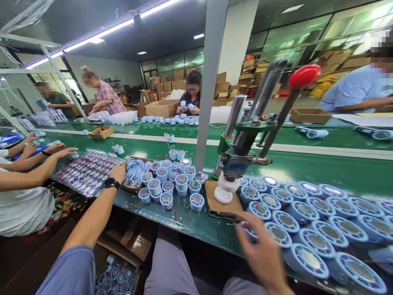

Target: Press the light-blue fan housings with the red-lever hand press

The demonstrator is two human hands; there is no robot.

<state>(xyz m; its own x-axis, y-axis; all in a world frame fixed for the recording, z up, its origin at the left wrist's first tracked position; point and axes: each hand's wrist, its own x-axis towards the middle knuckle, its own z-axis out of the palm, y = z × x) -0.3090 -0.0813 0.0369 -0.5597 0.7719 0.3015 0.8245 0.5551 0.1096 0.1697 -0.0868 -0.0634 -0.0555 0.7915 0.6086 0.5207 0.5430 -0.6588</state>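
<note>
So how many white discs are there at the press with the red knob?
2: the upper disc beneath the press's head, the lower disc below it on the cardboard. Neither is fully hidden.

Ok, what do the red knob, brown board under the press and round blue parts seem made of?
Red knob: probably glossy plastic, by its highlights. Brown board: likely cardboard, with a dull face. Round blue parts: smooth, evenly coloured, apparently plastic; grey centre discs shine like metal.

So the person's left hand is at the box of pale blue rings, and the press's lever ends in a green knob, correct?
Not quite: the head view shows that the knob on the lever of the press is red, not green. The left hand is indeed at the box of pale blue rings.
</note>
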